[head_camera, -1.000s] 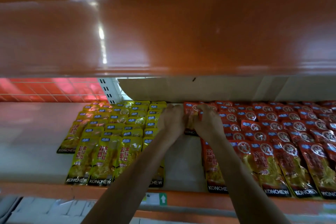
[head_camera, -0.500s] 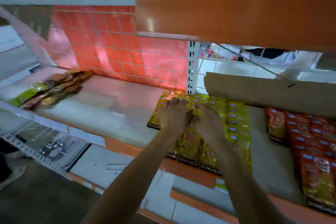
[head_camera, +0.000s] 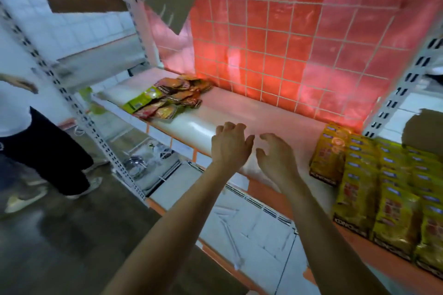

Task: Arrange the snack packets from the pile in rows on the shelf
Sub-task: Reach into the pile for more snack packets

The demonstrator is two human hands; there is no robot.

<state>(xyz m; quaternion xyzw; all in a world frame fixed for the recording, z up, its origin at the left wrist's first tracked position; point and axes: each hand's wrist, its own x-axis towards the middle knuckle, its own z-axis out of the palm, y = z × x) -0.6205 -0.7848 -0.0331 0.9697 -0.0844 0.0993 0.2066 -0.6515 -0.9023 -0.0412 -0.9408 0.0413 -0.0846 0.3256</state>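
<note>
**Q:** What does the head view show at this instant?
**A:** Both forearms reach out over the bare middle of the shelf [head_camera: 282,124]. The left hand [head_camera: 231,147] and the right hand [head_camera: 275,159] are side by side, almost touching. Their fingers are loosely bent and spread, and they hold nothing.

**Q:** What has changed within the last second?
**A:** A second ago both hands were working at the red rows. Half a second ago they lay on the yellow rows [head_camera: 383,187]. They have now left those, which lie to the right. The view has swung left, so the red rows are out of frame and the pile [head_camera: 167,99] is in sight.

**Q:** Where do the task's packets lie?
**A:** The pile is a loose heap of mixed packets at the shelf's far left, near the red tiled wall [head_camera: 287,55] and well apart from both hands. The yellow rows overlap in straight columns that reach the front edge.

**Q:** What does this imply for the task?
**A:** One spell of placing or tidying appears finished, and the next fetch appears to be starting. The empty stretch between the pile and the yellow rows is the likely site of a new row. A second person [head_camera: 21,127] stands at the left, beyond the upright [head_camera: 81,112], apart from the work
</note>
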